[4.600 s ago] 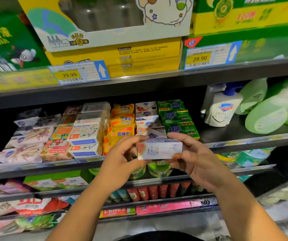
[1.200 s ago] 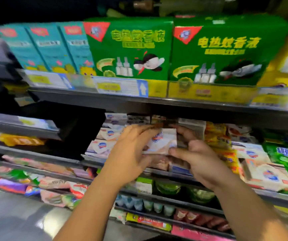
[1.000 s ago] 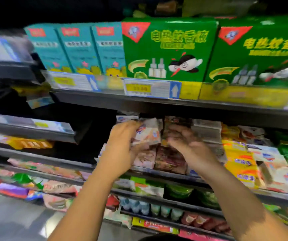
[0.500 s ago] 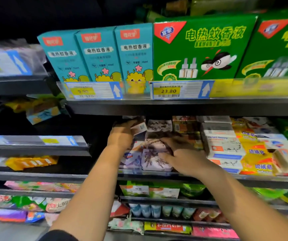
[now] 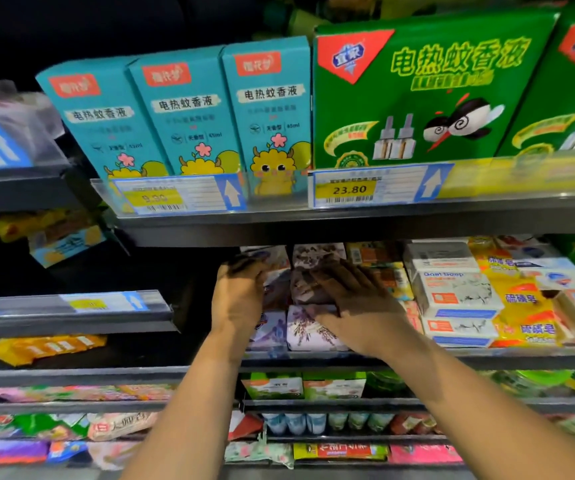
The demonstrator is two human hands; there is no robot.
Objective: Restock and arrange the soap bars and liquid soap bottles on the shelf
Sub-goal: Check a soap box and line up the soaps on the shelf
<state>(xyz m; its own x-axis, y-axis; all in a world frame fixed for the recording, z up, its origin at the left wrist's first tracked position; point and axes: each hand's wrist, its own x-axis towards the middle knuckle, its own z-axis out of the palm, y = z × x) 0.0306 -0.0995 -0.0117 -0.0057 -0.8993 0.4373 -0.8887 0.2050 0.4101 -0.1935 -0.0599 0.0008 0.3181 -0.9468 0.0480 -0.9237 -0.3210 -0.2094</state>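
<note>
— Where are the soap bars?

— On the middle shelf (image 5: 508, 355), stacked in columns under the mosquito-liquid boxes. The right hand (image 5: 359, 306) lies palm down on the lavender-print soap bars (image 5: 308, 329), fingers straight and slightly spread across the upper pack of that column.

— And the left hand?

— The left hand (image 5: 239, 299) is at the left end of the row, just beside those bars. Its fingers bend over at the top onto a white-and-blue pack (image 5: 272, 259). Shadow hides the tips, so I cannot tell whether they grip it or only rest against it.

— What can you read down there?

— On the far side of the right hand, the white boxes (image 5: 456, 289) say "Goat Soap" in blue. Next to them the yellow packs (image 5: 521, 299) carry "硫磺皂".

— And on the shelf above?

— Three teal boxes (image 5: 268, 109) marked "电热蚊香液", with "45ml" in small print and a yellow cartoon creature under a pink flower. Beside them is a large green box (image 5: 428, 95) with the same words in yellow, a red triangle badge and a cartoon mosquito.

— Prices?

— The price tag (image 5: 348, 190) under the green box reads "23.80". The blurred tag (image 5: 154, 197) under the teal boxes is too smeared to read for certain.
</note>
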